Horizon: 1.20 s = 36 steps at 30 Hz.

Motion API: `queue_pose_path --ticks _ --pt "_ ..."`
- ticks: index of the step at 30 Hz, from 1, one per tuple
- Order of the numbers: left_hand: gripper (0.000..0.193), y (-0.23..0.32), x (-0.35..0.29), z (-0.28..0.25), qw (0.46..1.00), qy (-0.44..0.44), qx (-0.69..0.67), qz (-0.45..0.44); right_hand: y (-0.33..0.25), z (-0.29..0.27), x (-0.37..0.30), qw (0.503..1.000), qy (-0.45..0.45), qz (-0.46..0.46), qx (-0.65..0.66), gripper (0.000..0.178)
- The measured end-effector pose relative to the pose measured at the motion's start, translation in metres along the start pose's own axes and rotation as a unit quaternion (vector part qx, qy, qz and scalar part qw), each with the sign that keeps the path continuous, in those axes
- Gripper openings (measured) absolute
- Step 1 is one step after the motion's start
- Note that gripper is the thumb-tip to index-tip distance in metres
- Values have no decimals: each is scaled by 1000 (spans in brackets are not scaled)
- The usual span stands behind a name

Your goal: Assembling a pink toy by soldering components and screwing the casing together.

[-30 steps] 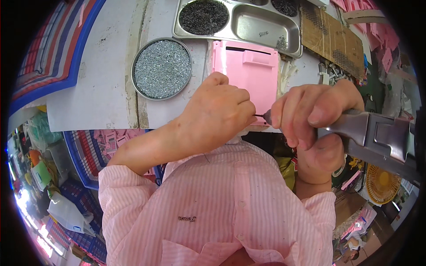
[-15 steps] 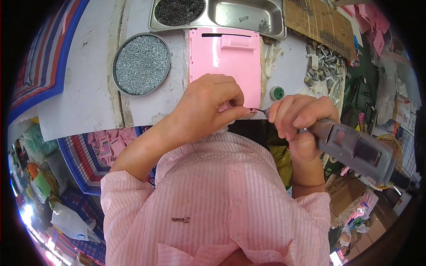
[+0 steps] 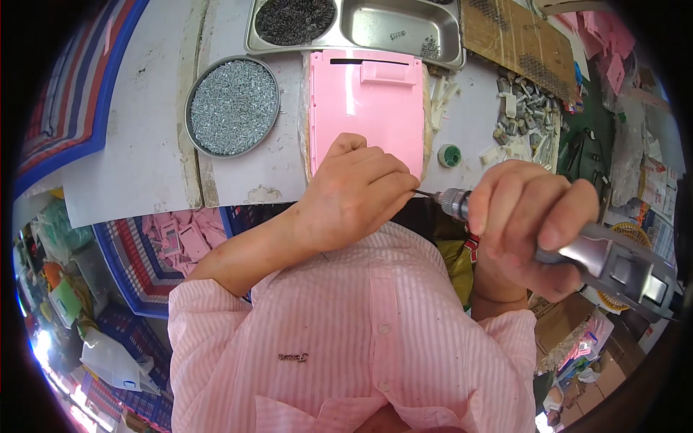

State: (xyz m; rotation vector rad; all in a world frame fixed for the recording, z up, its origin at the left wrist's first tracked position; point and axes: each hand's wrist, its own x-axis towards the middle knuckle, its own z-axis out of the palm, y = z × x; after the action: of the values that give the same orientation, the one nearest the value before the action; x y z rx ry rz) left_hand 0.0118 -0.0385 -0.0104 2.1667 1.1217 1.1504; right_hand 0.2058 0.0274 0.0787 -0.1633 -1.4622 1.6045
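A pink plastic panel (image 3: pixel 368 108) with a dark slot and a raised block near its far edge lies in front of me on the table. My left hand (image 3: pixel 355 189) is closed over the panel's near edge, its fingers together at the near right corner. What lies under those fingers is hidden. In my right hand (image 3: pixel 530 227) is a grey electric screwdriver (image 3: pixel 621 270), held level with the fingers wrapped round its body. Its thin bit points left and reaches the fingertips of my left hand. I cannot tell whether a screw sits at the tip.
A round metal bowl of silvery screws (image 3: pixel 232 108) stands left of the panel. Beyond it lies a steel tray (image 3: pixel 375 29) with dark springs. To the right are a small green-topped round object (image 3: pixel 449 155), metal-and-white parts (image 3: pixel 530 112) and cardboard (image 3: pixel 520 43). A basket (image 3: pixel 133 260) holds pink pieces.
My left hand has turned over and slid to the panel's near edge. My right hand and the screwdriver have shifted right, and the bit has come away from the panel's corner.
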Motion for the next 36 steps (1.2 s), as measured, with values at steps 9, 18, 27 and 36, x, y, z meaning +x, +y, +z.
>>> queue_pose_path --ticks 9,18,27,36 --pt "20 3 13 -24 980 33 189 -52 8 4 5 995 79 -18 -65 31" --pt "12 -72 -27 -100 902 4 345 -258 58 -30 13 993 83 -16 -77 22" --pt "17 -101 -31 -123 885 27 380 -269 36 -55 35 995 73 34 -66 30" --pt "13 -85 -19 -114 950 102 216 -202 11 -27 45 977 130 58 -156 44"
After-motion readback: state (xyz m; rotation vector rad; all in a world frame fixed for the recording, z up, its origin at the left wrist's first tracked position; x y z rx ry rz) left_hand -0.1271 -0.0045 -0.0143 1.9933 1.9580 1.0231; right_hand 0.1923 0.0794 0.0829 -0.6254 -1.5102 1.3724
